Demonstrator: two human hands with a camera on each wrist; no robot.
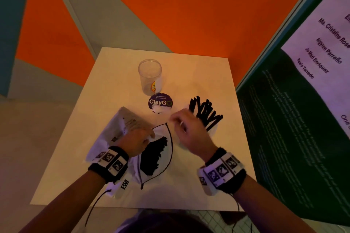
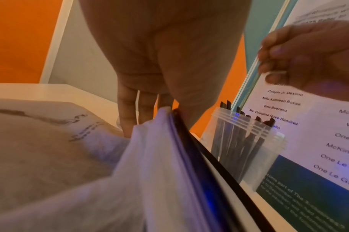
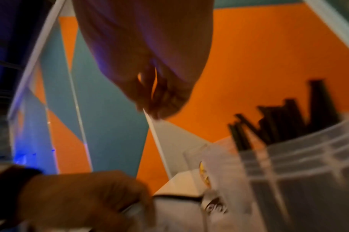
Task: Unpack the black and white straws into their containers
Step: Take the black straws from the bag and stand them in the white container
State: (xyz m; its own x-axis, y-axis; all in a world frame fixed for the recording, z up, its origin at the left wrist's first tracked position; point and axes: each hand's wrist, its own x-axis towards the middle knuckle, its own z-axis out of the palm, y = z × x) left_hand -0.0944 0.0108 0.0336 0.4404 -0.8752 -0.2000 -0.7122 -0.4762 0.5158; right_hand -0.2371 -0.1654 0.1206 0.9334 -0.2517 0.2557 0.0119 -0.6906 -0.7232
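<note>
My right hand (image 1: 186, 128) is pinched on a thin white straw (image 3: 157, 138), fingertips curled round its upper end, lifted above the pouch (image 1: 161, 149). My left hand (image 1: 138, 140) grips the near lip of that pouch, thumb and fingers curled on its black-edged opening, propping it wide; below my left grip more black straws (image 1: 154, 154) lie inside. Just to the outer side of my right grip stands the container (image 2: 247, 146) already bristling with black straws, so the white one should go to the clear jar (image 1: 150, 76), which stands well beyond both grips and looks empty. To do it well I would keep the pinch high on the straw, swing it forward clear of the black bunch, let the lower tip enter the jar mouth first, then release so it slides down upright. The left should hold the pouch steady so nothing spills. Between my grips and the jar a round purple sticker (image 1: 160, 102) reads "ClayGo". On the board (image 1: 312, 66) off to the right I can read "Jo Mari Enriquez" and "Paulo Tanedo"; the smaller text blurs.
</note>
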